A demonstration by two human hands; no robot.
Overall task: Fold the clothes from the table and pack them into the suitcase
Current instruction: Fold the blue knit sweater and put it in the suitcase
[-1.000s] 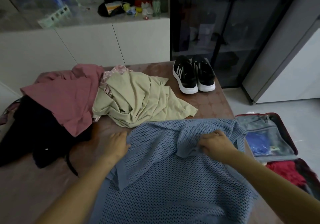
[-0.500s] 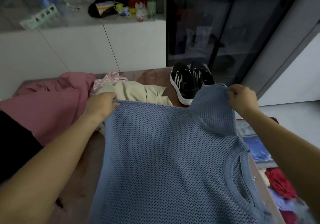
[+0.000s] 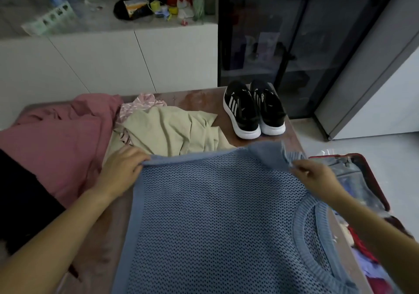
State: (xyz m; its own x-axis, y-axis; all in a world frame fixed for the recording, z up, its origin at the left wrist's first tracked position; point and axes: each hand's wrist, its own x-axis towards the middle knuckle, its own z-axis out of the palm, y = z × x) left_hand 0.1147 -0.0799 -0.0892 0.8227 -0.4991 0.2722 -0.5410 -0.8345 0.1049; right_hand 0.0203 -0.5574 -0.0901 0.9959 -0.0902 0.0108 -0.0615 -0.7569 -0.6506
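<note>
Nearest: blue knit sweater (image 3: 215,225), open mesh stitch with a plain flat band down its left edge and a thick ribbed round neckline low on the right. It lies spread over the near part of the brown table (image 3: 199,98), far edge lifted off the surface. Left hand (image 3: 122,171) grasps the far-left corner, fingers curled over the band. Right hand (image 3: 315,175) pinches the far-right corner, where a ribbed flap of the knit bunches up above the fingers. Both forearms bare. At the right, beside the table and lower, an open suitcase (image 3: 376,180): dark red rim with rounded corner, greyish translucent lining panel with a zip, and red and purple cloth loose in its near half; details there are blurred. Left of the sweater a black garment (image 3: 20,198), matte and shapeless, partly under a dusty-pink garment (image 3: 56,139) lying in broad soft folds. Just beyond the sweater's far edge a crumpled beige shirt (image 3: 176,130), smooth thin fabric, with a scrap of pink striped cloth (image 3: 140,105) at its far-left side. On the far right corner of the table, a pair of black sneakers (image 3: 254,110), white soles, white side stripes, side by side and touching. Beyond the table: white flat-fronted cabinets (image 3: 113,62) with small clutter on top, and a dark glass-door cabinet (image 3: 294,32) to the right.
</note>
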